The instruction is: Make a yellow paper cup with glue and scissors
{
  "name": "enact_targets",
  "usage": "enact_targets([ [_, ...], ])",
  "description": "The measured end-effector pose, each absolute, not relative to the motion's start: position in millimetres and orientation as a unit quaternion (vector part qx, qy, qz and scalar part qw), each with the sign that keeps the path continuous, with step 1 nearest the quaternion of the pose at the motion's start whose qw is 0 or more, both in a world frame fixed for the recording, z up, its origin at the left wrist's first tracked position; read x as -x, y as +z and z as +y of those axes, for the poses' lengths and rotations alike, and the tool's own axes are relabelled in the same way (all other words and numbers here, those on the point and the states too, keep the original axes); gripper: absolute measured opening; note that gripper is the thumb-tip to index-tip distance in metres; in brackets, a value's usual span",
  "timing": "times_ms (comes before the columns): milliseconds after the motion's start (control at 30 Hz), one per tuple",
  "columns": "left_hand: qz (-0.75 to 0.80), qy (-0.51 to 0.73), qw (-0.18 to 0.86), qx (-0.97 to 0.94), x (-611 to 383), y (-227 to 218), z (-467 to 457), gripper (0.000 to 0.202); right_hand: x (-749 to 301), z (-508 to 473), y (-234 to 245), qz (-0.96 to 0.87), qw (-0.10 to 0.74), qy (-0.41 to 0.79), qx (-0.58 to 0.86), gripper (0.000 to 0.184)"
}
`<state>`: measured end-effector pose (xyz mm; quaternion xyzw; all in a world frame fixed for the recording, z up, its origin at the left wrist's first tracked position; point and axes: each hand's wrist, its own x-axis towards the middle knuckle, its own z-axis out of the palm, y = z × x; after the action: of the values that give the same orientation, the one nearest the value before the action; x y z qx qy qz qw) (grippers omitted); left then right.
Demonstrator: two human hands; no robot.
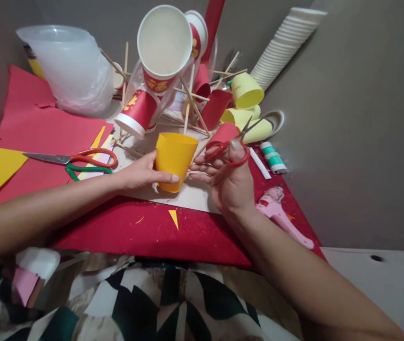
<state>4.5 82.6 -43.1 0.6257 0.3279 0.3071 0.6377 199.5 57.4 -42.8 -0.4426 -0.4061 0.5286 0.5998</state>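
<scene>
My left hand (141,173) is wrapped round a yellow paper cup (175,158) that stands upright on a white sheet (188,196). My right hand (228,177) holds small red-handled scissors (235,147), with fingers through the loops and the blades pointing up and right. Its outstretched fingertips reach toward the cup's right side. Both hands rest over a red glitter sheet (145,232).
A structure of red-and-white and yellow cups (164,45) joined by wooden sticks stands behind. Larger red-and-green scissors (81,160) lie on red paper at left. A pink glue gun (280,213), a tape roll (273,157), a white cup stack (285,42) and a plastic bag (70,66) surround.
</scene>
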Motion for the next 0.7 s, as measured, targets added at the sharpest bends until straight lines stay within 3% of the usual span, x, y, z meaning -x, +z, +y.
enact_targets([
  [267,0.338,0.295,0.673,-0.588,-2,-35,82,0.054,-208,60,-44,-0.392,0.616,0.507,0.458,0.056],
  [500,0.303,0.288,0.646,-0.638,-4,-9,74,0.033,-212,56,-52,-0.413,0.632,0.500,0.424,0.043],
  [700,0.267,0.303,0.653,-0.641,-13,3,77,0.034,-210,52,-57,-0.435,0.607,0.524,0.410,0.038],
])
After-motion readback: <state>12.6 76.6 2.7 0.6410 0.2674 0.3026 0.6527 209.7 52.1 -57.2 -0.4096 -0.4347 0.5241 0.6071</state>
